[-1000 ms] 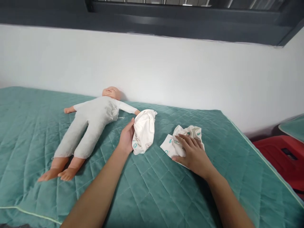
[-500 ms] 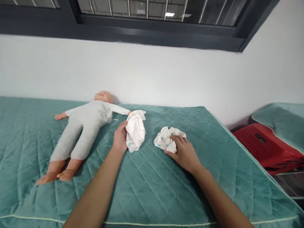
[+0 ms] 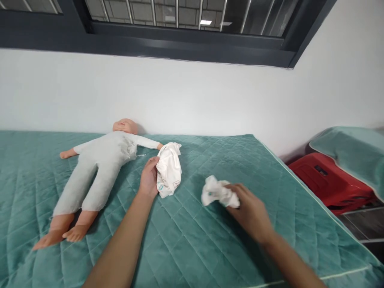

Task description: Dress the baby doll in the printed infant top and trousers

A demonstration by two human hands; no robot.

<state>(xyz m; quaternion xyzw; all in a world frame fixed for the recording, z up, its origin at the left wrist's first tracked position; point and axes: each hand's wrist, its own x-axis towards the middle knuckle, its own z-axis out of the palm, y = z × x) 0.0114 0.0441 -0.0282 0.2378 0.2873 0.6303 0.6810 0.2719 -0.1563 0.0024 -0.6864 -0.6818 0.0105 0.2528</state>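
A baby doll (image 3: pixel 99 168) in a pale grey suit lies on its back on the green quilted bed (image 3: pixel 195 248), head towards the wall. My left hand (image 3: pixel 149 178) grips a white printed baby garment (image 3: pixel 169 169) just right of the doll's arm. My right hand (image 3: pixel 250 212) is closed on a second crumpled white printed cloth (image 3: pixel 216 193), lifted slightly off the quilt; this hand is blurred by motion.
A white wall and a dark-framed window (image 3: pixel 180 28) run behind the bed. To the right, past the bed's edge, stands a red plastic stool (image 3: pixel 330 180) with another green quilt (image 3: pixel 351 154) above it.
My right hand has bunched the flat printed cloth into a ball and raised it off the quilt, drawing it nearer. The left hand stays on its garment. The view tilted up.
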